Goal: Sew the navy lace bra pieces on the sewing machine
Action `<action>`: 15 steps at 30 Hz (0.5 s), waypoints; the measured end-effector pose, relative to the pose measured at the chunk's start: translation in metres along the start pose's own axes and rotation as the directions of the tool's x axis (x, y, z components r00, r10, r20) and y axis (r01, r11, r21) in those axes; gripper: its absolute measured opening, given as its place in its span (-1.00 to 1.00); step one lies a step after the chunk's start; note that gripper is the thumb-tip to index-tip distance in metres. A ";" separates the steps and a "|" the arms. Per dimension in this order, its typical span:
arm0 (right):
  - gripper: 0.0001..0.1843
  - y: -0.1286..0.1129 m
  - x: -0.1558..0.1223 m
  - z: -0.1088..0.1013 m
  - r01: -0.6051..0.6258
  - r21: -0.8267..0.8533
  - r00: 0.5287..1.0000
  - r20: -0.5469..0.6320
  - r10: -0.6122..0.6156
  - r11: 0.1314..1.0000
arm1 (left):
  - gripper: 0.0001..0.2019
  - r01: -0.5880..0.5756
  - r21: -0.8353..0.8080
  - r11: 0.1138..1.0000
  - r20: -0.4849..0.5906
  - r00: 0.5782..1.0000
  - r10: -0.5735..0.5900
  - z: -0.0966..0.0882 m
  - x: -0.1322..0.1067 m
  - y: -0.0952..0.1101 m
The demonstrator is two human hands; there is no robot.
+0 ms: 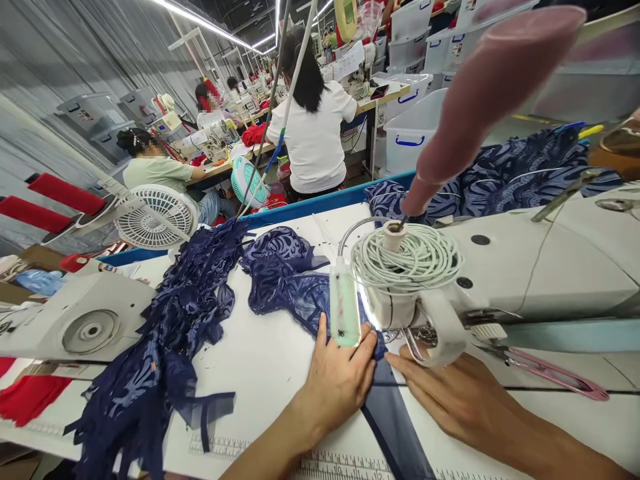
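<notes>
My left hand [336, 377] lies flat, fingers spread, on a piece of navy patterned fabric [295, 290] at the needle area of a white sewing machine [525, 267]. My right hand [450, 393] lies with fingers stretched out on the table just right of the fabric strip, under the machine head. A dark navy strip [395, 427] runs from between my hands toward the table's front edge. A coil of white cord [407, 257] sits on the machine head above my hands.
A heap of navy fabric pieces [165, 347] lies to the left, next to another white machine [75, 320]. More navy fabric [510, 173] is piled behind the machine. Pink-handled scissors [555, 373] rest at the right. Other people sit sewing ahead; a small white fan [157, 217] stands left.
</notes>
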State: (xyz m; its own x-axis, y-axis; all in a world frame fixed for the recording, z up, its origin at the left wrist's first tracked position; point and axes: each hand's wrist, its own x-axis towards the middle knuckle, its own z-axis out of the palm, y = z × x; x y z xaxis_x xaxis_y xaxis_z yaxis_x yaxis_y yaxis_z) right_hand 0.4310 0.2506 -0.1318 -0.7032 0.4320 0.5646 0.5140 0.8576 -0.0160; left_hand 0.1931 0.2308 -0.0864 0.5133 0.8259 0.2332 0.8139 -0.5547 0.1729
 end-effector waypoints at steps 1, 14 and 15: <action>-0.55 -0.001 0.002 -0.001 0.005 0.031 1.000 0.005 -0.005 1.000 | -0.65 0.007 -0.005 1.000 -0.002 1.000 -0.007 0.000 0.002 -0.001; -0.61 -0.004 0.014 -0.011 -0.040 0.147 0.993 0.112 0.023 0.988 | -0.72 0.008 -0.021 1.000 -0.026 1.000 -0.008 -0.004 0.007 -0.008; -0.60 -0.003 0.015 -0.011 -0.038 0.157 0.991 0.131 0.017 0.987 | -0.73 0.011 -0.018 1.000 -0.025 1.000 -0.012 -0.005 0.007 -0.009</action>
State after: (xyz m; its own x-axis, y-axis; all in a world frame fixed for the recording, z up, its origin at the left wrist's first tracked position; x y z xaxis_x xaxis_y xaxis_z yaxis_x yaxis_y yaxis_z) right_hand 0.4246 0.2509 -0.1143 -0.7528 0.4793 0.4512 0.4567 0.8739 -0.1665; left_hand 0.1883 0.2413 -0.0814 0.4969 0.8294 0.2554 0.8146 -0.5472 0.1923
